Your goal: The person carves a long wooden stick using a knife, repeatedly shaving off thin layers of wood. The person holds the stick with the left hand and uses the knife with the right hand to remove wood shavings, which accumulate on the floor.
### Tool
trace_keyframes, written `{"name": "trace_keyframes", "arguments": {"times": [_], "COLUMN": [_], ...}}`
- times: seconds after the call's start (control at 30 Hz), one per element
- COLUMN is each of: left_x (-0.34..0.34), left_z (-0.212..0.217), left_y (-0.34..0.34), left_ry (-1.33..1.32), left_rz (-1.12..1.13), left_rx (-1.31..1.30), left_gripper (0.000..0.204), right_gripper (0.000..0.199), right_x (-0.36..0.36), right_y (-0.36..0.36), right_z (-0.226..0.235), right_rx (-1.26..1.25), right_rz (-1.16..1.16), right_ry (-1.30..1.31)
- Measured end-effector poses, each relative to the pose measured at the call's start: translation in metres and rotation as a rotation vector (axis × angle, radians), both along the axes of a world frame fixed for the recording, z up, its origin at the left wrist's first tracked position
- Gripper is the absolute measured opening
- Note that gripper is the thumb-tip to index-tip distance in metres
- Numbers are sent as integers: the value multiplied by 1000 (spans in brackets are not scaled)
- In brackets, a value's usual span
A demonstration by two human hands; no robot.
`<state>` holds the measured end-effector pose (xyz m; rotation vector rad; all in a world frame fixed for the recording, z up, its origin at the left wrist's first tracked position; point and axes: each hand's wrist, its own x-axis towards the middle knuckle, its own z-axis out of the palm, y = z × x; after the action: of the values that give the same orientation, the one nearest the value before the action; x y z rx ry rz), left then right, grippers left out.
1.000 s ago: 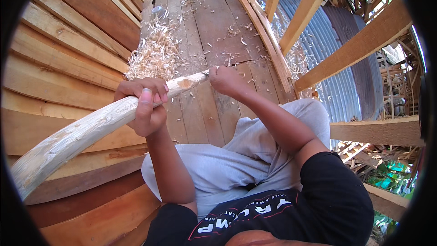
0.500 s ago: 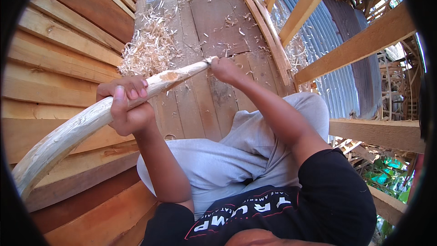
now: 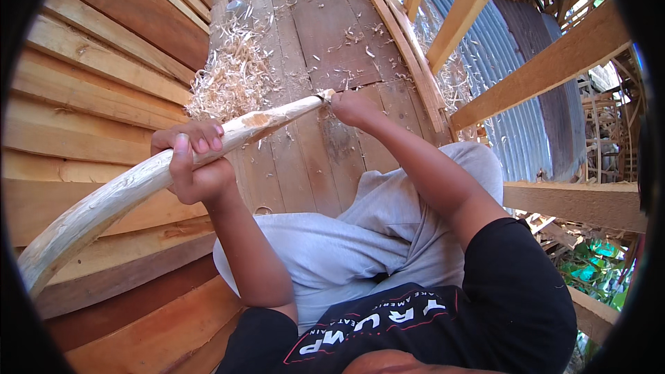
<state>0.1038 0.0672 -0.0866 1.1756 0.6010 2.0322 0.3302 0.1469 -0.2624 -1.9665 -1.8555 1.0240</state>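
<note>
A long, curved, peeled wooden pole (image 3: pixel 104 197) runs from the lower left up to a narrow tip near the middle. My left hand (image 3: pixel 197 159) is wrapped round its middle, thumb on the near side. My right hand (image 3: pixel 355 109) is closed in a fist right at the tip. A thin dark blade (image 3: pixel 321 98) shows there against the wood, as of a knife, its handle hidden in the fist. A pale curl of wood sits at the blade. Just behind my left hand, the pole's upper face has a tan patch.
Wood shavings (image 3: pixel 232 79) lie heaped on the plank floor (image 3: pixel 305 166), with a clear container (image 3: pixel 236 6) behind them. A board wall (image 3: pixel 90 107) stands close on the left. Timber rails (image 3: pixel 547 62) and corrugated metal sheets (image 3: pixel 516 90) are on the right. My crossed legs (image 3: pixel 332 242) are below.
My right hand has shifted slightly right, toward the end of the pole's tip, and a pale curl stands out more there. My left hand keeps its hold on the pole.
</note>
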Motion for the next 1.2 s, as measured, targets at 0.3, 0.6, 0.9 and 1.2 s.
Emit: {"name": "trace_keyframes", "arguments": {"times": [0.3, 0.6, 0.9, 1.2], "left_x": [3, -6, 3, 2], "left_z": [-3, -2, -2, 1], "left_y": [-5, -6, -5, -4], "left_ry": [-48, 30, 1, 65], "left_rz": [-14, -42, -50, -59], "left_rx": [-33, 44, 30, 69], "left_gripper": [7, 7, 7, 8], "right_gripper": [52, 39, 48, 36], "right_x": [3, -22, -9, 6], "right_y": [-3, -2, -3, 12], "right_z": [4, 48, 21, -3], "right_rx": [-4, 129, 49, 31], "right_rz": [107, 334, 203, 236], "right_ry": [45, -120, -23, -226]}}
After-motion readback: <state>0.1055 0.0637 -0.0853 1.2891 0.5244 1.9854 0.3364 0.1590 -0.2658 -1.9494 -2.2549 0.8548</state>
